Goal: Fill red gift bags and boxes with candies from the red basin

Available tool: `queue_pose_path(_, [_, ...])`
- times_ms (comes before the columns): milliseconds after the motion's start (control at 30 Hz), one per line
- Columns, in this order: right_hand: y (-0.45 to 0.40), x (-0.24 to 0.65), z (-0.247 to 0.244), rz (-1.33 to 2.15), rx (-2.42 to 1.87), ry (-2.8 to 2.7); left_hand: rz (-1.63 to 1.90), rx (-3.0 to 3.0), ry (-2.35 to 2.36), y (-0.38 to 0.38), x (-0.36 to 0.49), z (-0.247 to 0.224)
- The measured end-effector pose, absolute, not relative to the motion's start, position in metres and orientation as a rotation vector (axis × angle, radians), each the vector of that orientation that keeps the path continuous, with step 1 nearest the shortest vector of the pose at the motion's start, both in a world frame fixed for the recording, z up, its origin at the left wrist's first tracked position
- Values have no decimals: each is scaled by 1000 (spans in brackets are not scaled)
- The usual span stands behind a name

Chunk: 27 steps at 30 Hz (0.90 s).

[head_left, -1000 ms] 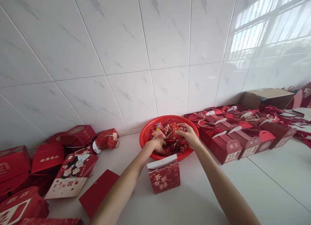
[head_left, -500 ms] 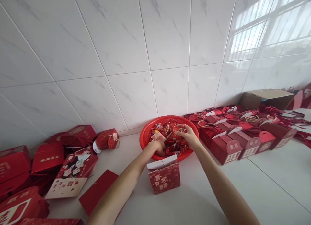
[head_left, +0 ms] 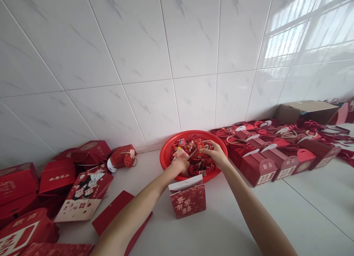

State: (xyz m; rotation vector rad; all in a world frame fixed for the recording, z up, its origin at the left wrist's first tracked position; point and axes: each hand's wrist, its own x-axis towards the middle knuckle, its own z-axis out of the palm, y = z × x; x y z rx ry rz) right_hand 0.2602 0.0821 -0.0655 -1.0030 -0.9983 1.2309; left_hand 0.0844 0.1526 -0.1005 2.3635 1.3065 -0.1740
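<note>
A right hand (head_left: 216,154) pinches a red packet (head_left: 200,147) between nearly closed fingers in a basket (head_left: 166,155) of sweets (head_left: 190,146), while the left hand (head_left: 181,166), fingers hidden and grip unclear, is closer to the upright box (head_left: 188,202) on the near side.

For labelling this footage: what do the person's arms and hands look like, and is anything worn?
The slim left forearm and right forearm show no sleeve, watch or bracelet. The left hand and right hand are ungloved; rings can't be made out.
</note>
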Motion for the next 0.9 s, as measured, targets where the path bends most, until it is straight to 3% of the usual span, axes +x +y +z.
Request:
queue_pose_path(467, [81,260,-65,1227,-1000,-995,-537,2443,1327,133,87,-64])
queue_pose_path(900, [80,259,-63,1228,-1017,-1001,-114,2545,1377,126,90,-55])
